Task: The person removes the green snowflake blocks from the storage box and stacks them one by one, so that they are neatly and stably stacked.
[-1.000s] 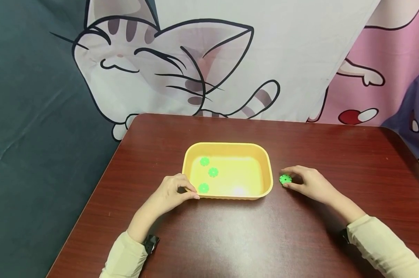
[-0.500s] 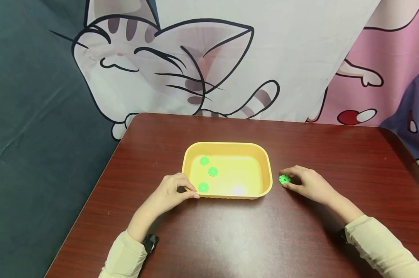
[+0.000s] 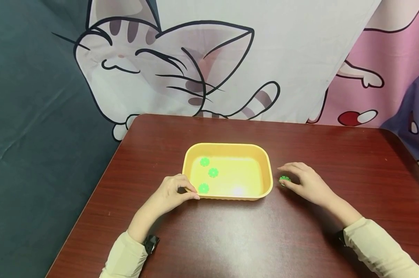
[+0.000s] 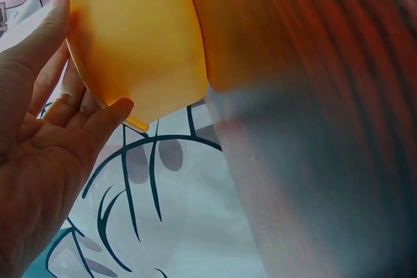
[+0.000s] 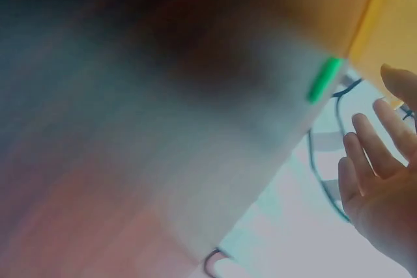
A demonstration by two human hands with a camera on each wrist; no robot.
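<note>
A yellow plastic tray [image 3: 244, 146] stands on the table. At its near left corner my left hand [image 3: 173, 193] pinches the rim between thumb and fingers; the left wrist view shows that hand [image 4: 58, 115] against the tray wall [image 4: 140, 43]. Right of the tray, a green notched plastic disc [image 3: 284, 179] lies on the table. Over it hovers my right hand [image 3: 308, 183], thumb and fingers apart, the thumb hiding part of the disc from the head view. In the right wrist view the disc [image 5: 324, 80] is clear of the loosely spread fingers [image 5: 378, 144].
Three more green notched discs lie in the tray's left part: one near the back [image 3: 204, 161], a middle disc [image 3: 213, 172] and a front disc [image 3: 203, 188]. The dark red wooden table [image 3: 230, 239] ends at a cat-print cloth [image 3: 282, 46] behind.
My right hand has let go of the green disc it was pinching; its fingers have spread and lifted a little, and the disc stays on the table. The left hand keeps its place.
</note>
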